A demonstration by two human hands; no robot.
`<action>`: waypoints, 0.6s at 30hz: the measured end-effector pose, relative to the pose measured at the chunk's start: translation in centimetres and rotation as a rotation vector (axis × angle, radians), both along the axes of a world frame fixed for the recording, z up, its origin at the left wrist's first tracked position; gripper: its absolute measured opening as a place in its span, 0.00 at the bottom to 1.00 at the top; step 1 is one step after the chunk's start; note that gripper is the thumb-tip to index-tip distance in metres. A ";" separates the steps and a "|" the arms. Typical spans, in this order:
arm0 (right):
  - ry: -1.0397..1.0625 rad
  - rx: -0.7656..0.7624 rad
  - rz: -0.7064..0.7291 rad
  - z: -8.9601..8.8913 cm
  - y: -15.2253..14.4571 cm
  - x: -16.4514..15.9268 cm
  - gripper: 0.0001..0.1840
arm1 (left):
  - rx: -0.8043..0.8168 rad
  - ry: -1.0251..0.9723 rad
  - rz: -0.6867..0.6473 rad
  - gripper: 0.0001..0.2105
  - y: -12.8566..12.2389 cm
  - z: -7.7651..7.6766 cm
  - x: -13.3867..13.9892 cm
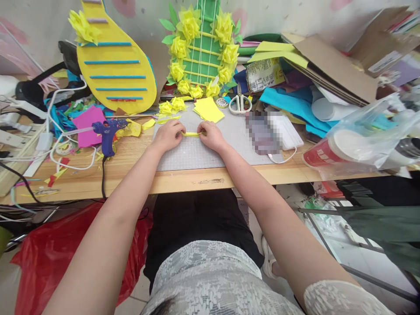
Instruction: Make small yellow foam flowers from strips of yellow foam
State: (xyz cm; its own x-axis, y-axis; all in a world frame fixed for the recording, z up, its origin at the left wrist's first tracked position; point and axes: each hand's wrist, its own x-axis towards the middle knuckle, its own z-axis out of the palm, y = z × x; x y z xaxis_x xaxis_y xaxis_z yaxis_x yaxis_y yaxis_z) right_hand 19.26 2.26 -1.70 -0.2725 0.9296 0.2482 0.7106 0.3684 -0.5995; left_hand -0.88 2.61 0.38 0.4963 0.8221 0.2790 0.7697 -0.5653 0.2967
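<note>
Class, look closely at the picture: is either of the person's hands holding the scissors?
No, the scissors lie untouched, while the left hand and the right hand hold a narrow yellow strip between them.

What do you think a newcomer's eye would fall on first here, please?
Probably the big yellow panel with blue bars, back left, and the green panel ringed by yellow flowers, back centre. Next might come the thin yellow strip between the left hand and right hand, over the gray mat.
</note>
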 end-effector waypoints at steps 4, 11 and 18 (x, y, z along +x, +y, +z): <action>0.000 0.007 0.021 0.3 -0.4 0.0 0.01 | -0.022 0.006 0.009 0.10 -0.2 0.2 0.4; -0.009 0.009 0.030 0.0 -0.2 0.1 0.06 | -0.169 0.027 0.084 0.11 0.5 0.8 1.7; 0.040 0.011 0.027 -0.1 -0.2 0.1 0.02 | -0.234 0.002 0.069 0.12 1.0 1.2 2.3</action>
